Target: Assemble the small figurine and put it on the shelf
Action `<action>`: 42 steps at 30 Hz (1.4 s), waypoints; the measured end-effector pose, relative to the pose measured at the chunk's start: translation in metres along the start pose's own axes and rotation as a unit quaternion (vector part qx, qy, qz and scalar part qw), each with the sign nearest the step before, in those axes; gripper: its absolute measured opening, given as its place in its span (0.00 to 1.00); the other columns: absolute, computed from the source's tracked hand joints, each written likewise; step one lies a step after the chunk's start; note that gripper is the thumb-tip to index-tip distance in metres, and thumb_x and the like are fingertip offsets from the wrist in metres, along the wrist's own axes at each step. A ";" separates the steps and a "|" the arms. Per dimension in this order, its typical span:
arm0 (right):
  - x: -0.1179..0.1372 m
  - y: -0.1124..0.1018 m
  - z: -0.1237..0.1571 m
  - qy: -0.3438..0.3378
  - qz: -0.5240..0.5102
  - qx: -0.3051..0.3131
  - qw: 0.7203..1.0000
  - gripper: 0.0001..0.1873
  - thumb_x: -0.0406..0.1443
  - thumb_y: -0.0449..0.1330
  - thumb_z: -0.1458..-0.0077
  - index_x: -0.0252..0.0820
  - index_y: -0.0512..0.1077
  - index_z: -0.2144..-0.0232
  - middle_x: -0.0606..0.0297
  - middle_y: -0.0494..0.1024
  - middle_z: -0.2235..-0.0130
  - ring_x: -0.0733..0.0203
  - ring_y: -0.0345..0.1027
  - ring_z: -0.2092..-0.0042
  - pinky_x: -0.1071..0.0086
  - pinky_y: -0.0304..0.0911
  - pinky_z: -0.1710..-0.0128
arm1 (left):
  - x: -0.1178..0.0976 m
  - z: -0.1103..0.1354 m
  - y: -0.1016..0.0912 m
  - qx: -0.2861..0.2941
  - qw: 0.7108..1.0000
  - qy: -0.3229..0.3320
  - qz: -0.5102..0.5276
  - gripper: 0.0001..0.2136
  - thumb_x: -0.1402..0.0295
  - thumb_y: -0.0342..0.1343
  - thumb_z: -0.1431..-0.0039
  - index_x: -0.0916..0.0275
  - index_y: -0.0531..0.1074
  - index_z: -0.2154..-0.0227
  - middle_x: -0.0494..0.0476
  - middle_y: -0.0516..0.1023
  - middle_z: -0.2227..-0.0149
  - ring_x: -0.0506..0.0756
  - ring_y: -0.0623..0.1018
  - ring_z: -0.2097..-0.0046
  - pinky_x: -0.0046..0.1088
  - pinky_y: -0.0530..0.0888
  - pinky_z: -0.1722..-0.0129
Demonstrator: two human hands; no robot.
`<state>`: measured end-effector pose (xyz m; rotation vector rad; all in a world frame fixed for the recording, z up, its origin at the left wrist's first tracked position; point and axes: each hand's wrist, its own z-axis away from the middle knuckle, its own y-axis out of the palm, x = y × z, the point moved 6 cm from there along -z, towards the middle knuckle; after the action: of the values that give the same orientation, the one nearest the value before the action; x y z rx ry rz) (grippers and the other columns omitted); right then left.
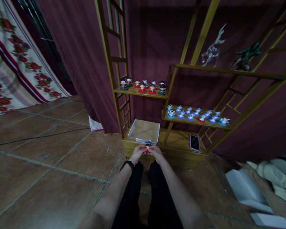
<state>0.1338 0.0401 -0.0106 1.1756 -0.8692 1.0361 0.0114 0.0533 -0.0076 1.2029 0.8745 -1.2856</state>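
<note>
My left hand (138, 151) and my right hand (156, 152) meet in front of me, fingers pinched together around a small figurine (147, 147) with a dark head and a red base. Both hands grip it just in front of an open cardboard box (145, 131) that stands on the bottom board of a wooden shelf unit (181, 147). A black band sits on my left wrist. My legs in dark trousers stretch out below the hands.
Several figurines on red and dark bases (143, 86) stand on the upper left shelf. Several on blue bases (195, 115) fill the lower right shelf. A phone (194, 142) lies on the bottom board. A glass deer (213, 49) stands higher up. White boxes (243, 187) lie at right.
</note>
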 end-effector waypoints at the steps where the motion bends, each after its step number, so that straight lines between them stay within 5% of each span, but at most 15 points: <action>1: 0.000 0.000 0.000 -0.001 0.000 -0.002 1.000 0.18 0.42 0.68 0.72 0.40 0.66 0.78 0.68 0.74 0.73 0.63 0.70 0.72 0.63 0.66 0.65 | -0.001 0.000 0.001 0.000 1.000 0.003 -0.004 0.14 0.66 0.63 0.62 0.66 0.67 0.73 0.47 0.68 0.83 0.45 0.68 0.81 0.19 0.62 0.81; 22: 0.000 -0.006 -0.001 -0.015 -0.006 0.002 1.000 0.19 0.37 0.67 0.73 0.42 0.66 0.75 0.68 0.75 0.70 0.60 0.69 0.66 0.65 0.65 0.63 | -0.011 0.003 0.004 -0.014 0.989 0.097 -0.112 0.13 0.73 0.60 0.62 0.64 0.72 0.68 0.51 0.73 0.76 0.50 0.72 0.72 0.23 0.67 0.71; 35: 0.002 -0.004 0.000 -0.018 -0.001 0.005 1.000 0.17 0.38 0.67 0.70 0.42 0.68 0.73 0.68 0.74 0.70 0.64 0.68 0.68 0.66 0.64 0.64 | -0.017 0.008 0.002 -0.032 0.976 0.116 -0.183 0.06 0.70 0.58 0.57 0.62 0.72 0.72 0.49 0.70 0.79 0.49 0.69 0.75 0.21 0.64 0.71; 42: 0.005 -0.004 0.003 -0.021 -0.009 0.018 1.000 0.17 0.38 0.67 0.69 0.41 0.69 0.72 0.67 0.74 0.70 0.63 0.68 0.67 0.65 0.64 0.63 | -0.028 0.024 0.005 -0.064 0.968 0.131 -0.204 0.09 0.70 0.58 0.56 0.59 0.71 0.68 0.55 0.75 0.70 0.55 0.73 0.63 0.24 0.66 0.65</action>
<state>0.1386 0.0382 -0.0068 1.2382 -0.8732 1.0190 0.0088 0.0353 0.0248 1.1414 1.4354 -1.3830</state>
